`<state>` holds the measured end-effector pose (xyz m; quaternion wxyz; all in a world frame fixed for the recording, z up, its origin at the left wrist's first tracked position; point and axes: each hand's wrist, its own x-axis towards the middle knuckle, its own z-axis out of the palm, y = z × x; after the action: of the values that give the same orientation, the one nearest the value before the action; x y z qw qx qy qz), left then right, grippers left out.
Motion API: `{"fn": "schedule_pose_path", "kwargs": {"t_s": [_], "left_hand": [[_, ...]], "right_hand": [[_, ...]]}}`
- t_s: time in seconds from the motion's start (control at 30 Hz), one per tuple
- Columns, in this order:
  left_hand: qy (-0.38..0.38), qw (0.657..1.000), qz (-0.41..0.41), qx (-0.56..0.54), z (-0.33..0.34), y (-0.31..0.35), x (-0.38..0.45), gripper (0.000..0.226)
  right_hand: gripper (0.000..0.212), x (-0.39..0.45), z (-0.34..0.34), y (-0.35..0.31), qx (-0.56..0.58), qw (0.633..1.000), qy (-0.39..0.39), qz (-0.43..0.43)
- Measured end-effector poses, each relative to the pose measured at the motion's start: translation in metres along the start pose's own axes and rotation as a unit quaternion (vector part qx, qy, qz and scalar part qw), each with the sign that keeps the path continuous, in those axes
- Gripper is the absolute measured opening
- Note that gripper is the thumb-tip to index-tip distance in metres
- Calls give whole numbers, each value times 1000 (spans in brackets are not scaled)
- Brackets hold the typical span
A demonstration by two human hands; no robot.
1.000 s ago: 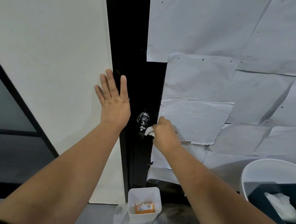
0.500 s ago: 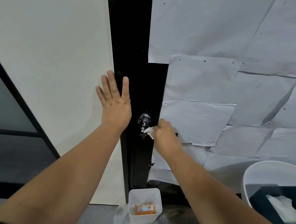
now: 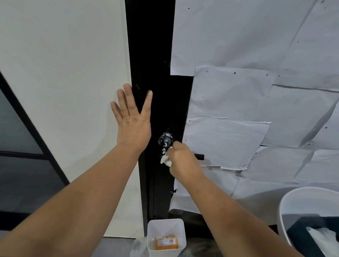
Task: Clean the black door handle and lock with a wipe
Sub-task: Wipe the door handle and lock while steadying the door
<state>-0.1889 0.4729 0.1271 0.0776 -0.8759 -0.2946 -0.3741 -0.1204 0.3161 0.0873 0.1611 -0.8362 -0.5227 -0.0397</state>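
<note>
At the black door's edge, my right hand [image 3: 184, 161] is curled tight round a crumpled white wipe [image 3: 166, 159], which pokes out on the thumb side and touches the lower part of the smeared lock [image 3: 165, 139]. The lock, a round black knob blotched with white residue, lies just up and to the left of my knuckles; the handle [image 3: 199, 156] is a slim black bar running level to the right, its free end showing just past the back of my hand. Handle and lock thus sit on opposite sides of the wipe, the handle's long axis horizontal. My left hand [image 3: 133, 121] holds nothing: fingers straight and spread, palm flat against the door frame [image 3: 148, 46] and the pale wall [image 3: 59, 60] beside it, near the lock but not on it. The right hand is the closer one to both parts. By my reckoning the lock needs more rubbing upward, then a stroke rightward along the bar. A white bin [image 3: 166, 238] stands below.
</note>
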Motion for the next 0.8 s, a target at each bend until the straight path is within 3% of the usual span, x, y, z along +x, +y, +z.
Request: {"fn": "schedule_pose_path", "kwargs": {"t_s": [0.13,0.27,0.43,0.6,0.8], "left_hand": [[-10,1000,-3,-3,-1,0,0,107],[-14,1000,-7,-1,-1,0,0,107],[-31,999,-14,-3,-3,2,1,109],[-35,999,-14,1,-3,1,1,107],[-31,999,-9,2,-3,0,1,106]], "right_hand": [[31,-1,-8,11,0,995,82,59],[28,-5,-7,6,-13,1000,28,6],[24,2,-16,13,-20,998,38,41],[21,-5,-4,1,-20,1000,-6,-4],[22,-6,-15,11,-41,994,73,67]]}}
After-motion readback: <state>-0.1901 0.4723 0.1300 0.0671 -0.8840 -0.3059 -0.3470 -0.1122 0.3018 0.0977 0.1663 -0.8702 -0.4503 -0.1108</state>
